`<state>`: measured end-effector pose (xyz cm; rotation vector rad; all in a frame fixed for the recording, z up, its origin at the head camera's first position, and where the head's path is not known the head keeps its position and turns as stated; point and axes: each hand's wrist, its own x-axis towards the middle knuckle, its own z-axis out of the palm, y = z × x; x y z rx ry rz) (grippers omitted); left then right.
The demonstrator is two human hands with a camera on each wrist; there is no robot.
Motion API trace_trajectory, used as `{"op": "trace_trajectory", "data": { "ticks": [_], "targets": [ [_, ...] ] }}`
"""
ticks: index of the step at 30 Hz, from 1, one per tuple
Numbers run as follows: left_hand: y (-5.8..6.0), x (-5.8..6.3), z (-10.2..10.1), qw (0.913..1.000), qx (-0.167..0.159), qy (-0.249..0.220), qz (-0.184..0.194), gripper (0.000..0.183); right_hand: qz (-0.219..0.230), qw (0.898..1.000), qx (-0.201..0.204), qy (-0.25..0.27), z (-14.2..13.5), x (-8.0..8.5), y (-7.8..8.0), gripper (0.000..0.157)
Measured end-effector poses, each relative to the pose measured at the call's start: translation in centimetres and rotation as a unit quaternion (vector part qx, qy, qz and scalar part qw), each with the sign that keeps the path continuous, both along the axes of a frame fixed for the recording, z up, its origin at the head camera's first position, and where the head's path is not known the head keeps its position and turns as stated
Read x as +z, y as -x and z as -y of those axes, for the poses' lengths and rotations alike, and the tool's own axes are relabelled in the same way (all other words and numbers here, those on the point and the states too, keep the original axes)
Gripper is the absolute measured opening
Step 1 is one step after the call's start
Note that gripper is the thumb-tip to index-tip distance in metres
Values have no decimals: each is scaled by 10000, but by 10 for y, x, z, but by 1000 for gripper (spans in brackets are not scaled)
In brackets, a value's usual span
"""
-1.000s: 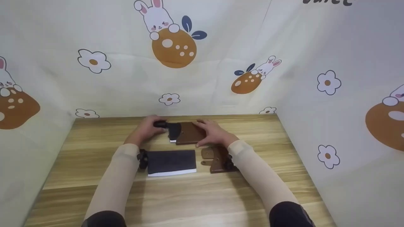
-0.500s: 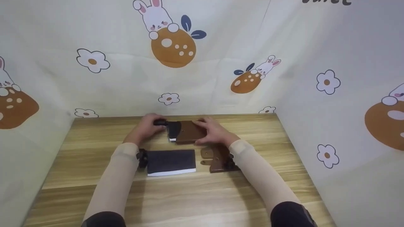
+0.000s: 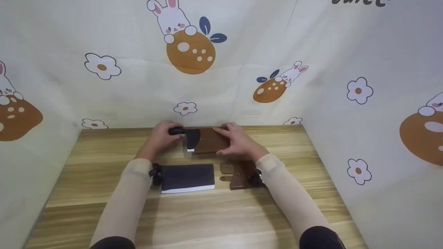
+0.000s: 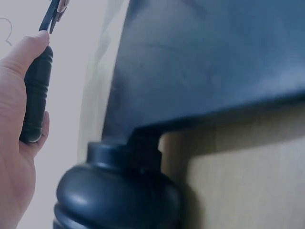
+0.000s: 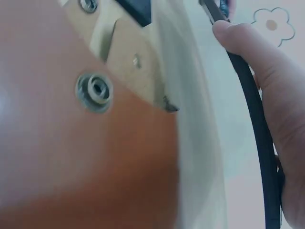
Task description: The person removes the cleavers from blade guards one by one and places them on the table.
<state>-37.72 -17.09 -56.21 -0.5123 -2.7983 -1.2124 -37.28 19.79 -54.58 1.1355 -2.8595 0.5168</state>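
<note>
Toward the back of the table, my left hand (image 3: 161, 138) grips the black handle of a cleaver (image 3: 192, 139). A brown leather sheath (image 3: 209, 142) covers most of its blade, leaving a dark strip with a pale edge showing near the handle. My right hand (image 3: 240, 141) holds the sheath's right end, thumb on the near side. In the left wrist view the thumb lies along the ridged handle (image 4: 37, 95). The right wrist view shows the sheath edge-on (image 5: 257, 124) between thumb and fingers.
Nearer me lies a second cleaver (image 3: 188, 176), dark-bladed with a white edge, its black handle partly behind my left wrist. To its right, a second brown sheath (image 3: 238, 181) with snap straps lies partly under my right wrist. Patterned cloth walls (image 3: 138, 97) border the table.
Both hands and the sheathed cleaver have shifted slightly away from me toward the back wall. The second cleaver and second sheath have stayed put.
</note>
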Motion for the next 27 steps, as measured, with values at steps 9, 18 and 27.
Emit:
{"op": "trace_trajectory", "data": {
  "ticks": [9,18,27],
  "targets": [
    [-7,11,-2,9996,47,74,-273,41,-153,9998,-3,144,-1,10,-8,104],
    [-11,18,-9,9980,165,87,-597,42,-176,9997,-64,171,-7,14,-11,104],
    [-19,22,-11,9983,213,142,-524,45,-235,9994,94,243,-11,16,-16,104]
  ]
}}
